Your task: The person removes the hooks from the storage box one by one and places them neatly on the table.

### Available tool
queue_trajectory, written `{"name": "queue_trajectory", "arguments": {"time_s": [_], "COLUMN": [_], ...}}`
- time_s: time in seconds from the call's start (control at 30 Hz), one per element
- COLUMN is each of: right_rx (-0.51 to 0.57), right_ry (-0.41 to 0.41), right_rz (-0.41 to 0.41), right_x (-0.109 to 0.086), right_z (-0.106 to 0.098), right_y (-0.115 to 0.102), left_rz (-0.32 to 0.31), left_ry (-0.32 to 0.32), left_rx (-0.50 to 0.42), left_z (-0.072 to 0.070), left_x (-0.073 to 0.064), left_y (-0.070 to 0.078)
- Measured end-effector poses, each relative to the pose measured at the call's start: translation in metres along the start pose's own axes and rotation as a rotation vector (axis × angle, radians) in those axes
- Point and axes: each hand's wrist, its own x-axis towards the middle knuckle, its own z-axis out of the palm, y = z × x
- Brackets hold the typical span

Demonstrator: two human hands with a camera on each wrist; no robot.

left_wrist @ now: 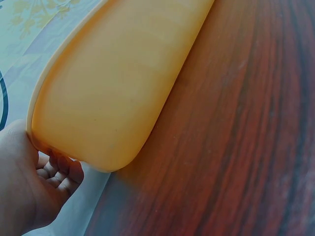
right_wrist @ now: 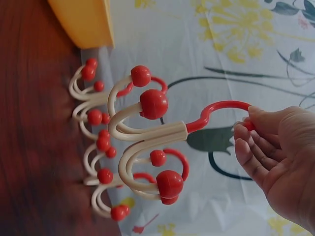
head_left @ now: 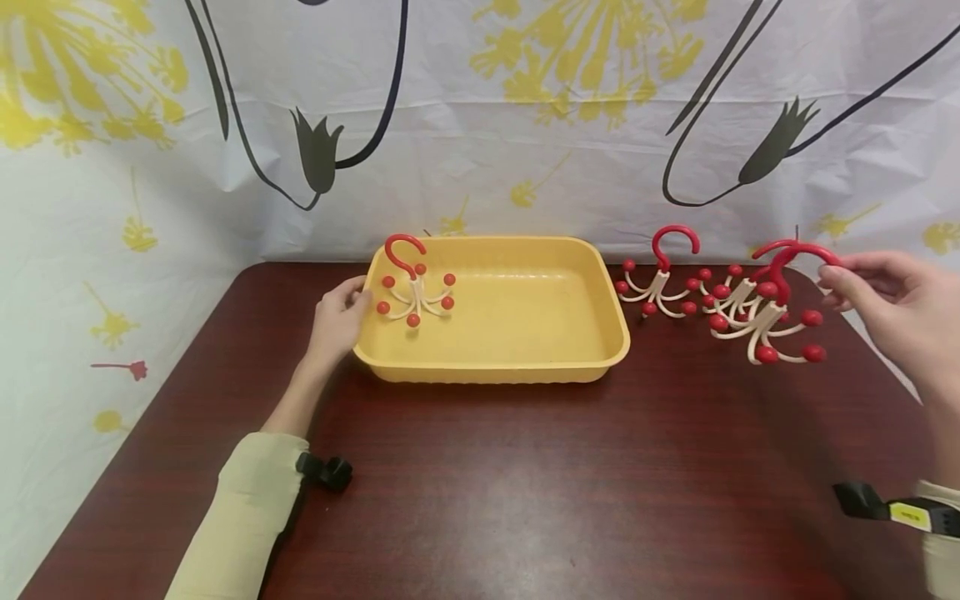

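Note:
My left hand point(head_left: 339, 321) holds the left rim of a yellow plastic tray point(head_left: 491, 367); in the left wrist view its fingers curl under the tray's edge. Inside the tray, on the left, stands a cream multi-prong hanger point(head_left: 417, 298) with red ball tips and a red hook. My right hand point(head_left: 896, 300) pinches the red hook of a similar hanger point(head_left: 768, 317), which hangs prongs down at the table's right side. Another such hanger point(head_left: 657, 287) stands just right of the tray. Behind the held one is a further hanger point(head_left: 741, 292), partly hidden.
Everything is on a dark reddish-brown wooden table point(head_left: 480, 483). A white sheet point(head_left: 480, 150) with yellow and grey plant prints hangs right behind it. Each wrist wears a black strap-on device, such as the left one point(head_left: 326, 471).

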Motion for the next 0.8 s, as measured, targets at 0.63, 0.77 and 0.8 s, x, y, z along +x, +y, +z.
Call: {"name": "queue_trajectory", "arguments": {"time_s": [0.63, 0.77, 0.8], "right_rx": [-0.101, -0.206, -0.232], "right_ry": [-0.1, -0.144, -0.153], "right_rz": [0.048, 0.064, 0.064], "right_x": [-0.015, -0.018, -0.018], "right_z": [-0.021, -0.022, -0.023], "right_y": [0.052, 0.06, 0.062], "left_rz": [-0.005, -0.003, -0.002], "left_ry": [0.009, 0.005, 0.004], "left_rx": [-0.005, -0.009, -0.01], "left_z": [0.0, 0.0, 0.0], "left_x": [-0.001, 0.0, 0.0], "left_y": [-0.001, 0.0, -0.001]}}
